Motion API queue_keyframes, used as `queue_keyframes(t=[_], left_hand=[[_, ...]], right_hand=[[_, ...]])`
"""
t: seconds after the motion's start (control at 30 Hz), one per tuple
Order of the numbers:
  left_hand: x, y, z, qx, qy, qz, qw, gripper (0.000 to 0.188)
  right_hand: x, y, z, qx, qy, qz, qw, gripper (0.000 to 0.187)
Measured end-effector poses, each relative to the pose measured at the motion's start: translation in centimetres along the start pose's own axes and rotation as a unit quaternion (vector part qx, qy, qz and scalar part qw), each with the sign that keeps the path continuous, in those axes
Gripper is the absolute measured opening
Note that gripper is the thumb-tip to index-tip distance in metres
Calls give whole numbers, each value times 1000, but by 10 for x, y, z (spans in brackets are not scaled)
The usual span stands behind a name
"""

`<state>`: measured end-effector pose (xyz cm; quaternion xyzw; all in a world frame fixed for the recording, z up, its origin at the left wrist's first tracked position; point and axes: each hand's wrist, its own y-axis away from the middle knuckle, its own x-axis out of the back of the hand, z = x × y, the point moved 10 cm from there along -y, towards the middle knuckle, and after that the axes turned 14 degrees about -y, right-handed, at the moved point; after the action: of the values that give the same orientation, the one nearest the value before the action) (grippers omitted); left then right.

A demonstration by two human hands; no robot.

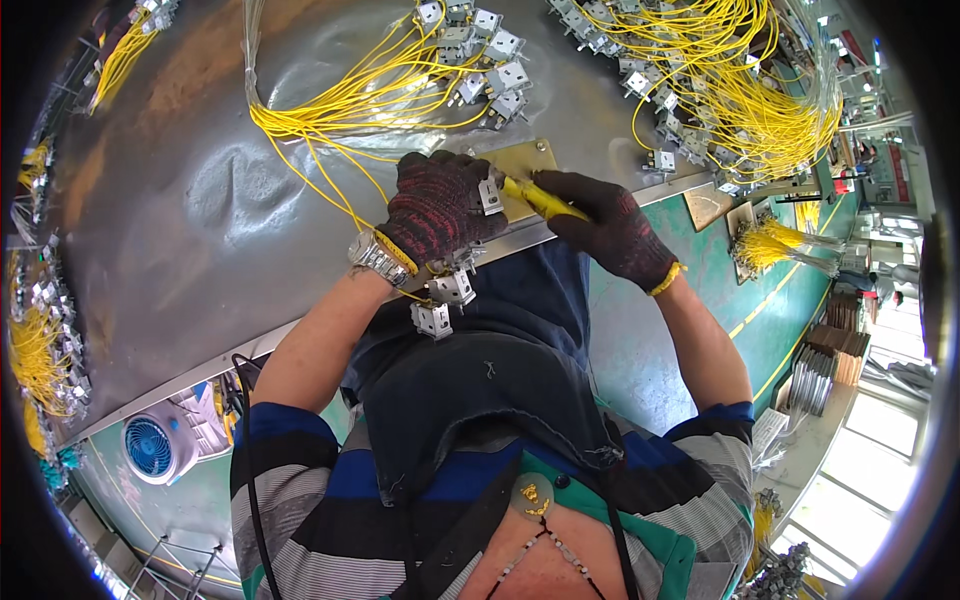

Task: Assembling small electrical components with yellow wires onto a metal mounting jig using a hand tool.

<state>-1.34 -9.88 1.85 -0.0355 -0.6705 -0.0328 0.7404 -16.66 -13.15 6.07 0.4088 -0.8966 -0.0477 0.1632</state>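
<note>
My left hand (437, 205), in a dark red-and-black knit glove, is closed around small silvery metal fittings on yellow wires. One metal fitting (489, 196) sticks out by its fingertips. More fittings (452, 288) dangle below the wrist, past the table edge. In a matching glove, my right hand (612, 225) grips a yellow-handled tool (543, 198) whose tip is close to that fitting; whether they touch I cannot tell, nor the tool's exact kind. Under both lies a brass-coloured plate (522, 165) at the table edge. Yellow wires (330, 115) run from the left hand's side to a bundle.
The metal table (200, 250) has a dented, shiny top. Fittings (505, 75) on the bundle's wires lie beyond my hands. A large heap of yellow wires (740, 90) with fittings lies at the far right. A blue-and-white fan (158, 448) stands at lower left.
</note>
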Motion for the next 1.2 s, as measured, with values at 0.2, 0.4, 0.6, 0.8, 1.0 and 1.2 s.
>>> queue_keyframes(t=[0.2,0.4,0.6,0.8,1.0,1.2], left_hand=[[-3,0,3,-24,51,-6,998,53],[-5,-2,0,-26,48,-3,999,57],[-1,-16,-3,-30,71,-21,997,60],[-6,-13,-3,-34,103,-69,992,62],[-7,-9,-2,-42,84,-9,996,63],[-16,-9,-8,-22,70,23,997,56]], right_hand=[[-13,12,-45,126,182,53,974,40],[-23,11,-56,129,257,91,953,38],[-17,5,-38,124,189,110,968,37],[-17,-1,-43,123,190,99,969,34],[-5,2,-27,109,103,100,984,36],[-26,11,17,27,-202,53,978,49]])
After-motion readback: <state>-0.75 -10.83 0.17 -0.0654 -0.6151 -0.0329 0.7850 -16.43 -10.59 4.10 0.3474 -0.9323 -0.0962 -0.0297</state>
